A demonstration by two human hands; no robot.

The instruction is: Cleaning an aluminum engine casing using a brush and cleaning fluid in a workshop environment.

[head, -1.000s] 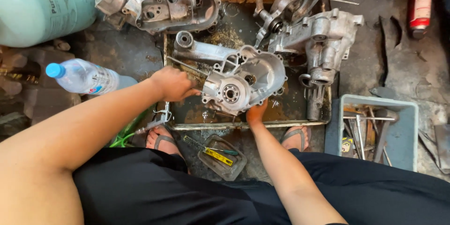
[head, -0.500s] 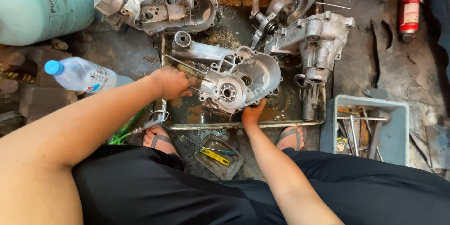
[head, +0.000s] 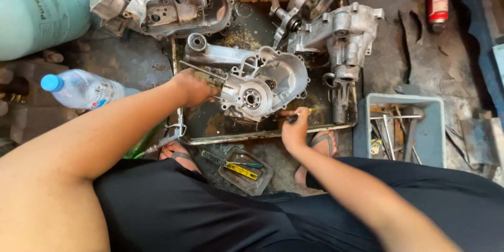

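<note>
Grey cast-aluminium engine casing [head: 262, 86] lies in the oily metal tray [head: 273, 132]. Left hand [head: 193, 87] grips the casing's left edge; right hand [head: 295, 128], below it, is closed around a small dark tool [head: 292, 118].

Grimy workshop floor [head: 420, 58], seen from above
Dark, oil-stained concrete; a pale green gas cylinder [head: 37, 10] lies at one edge.

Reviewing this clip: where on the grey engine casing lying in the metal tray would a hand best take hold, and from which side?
Probably the casing's left rim, reached from the left, where the left hand already rests. The casing lies open face up in the tray, so its raised wall offers an edge for fingers to hook.
</note>
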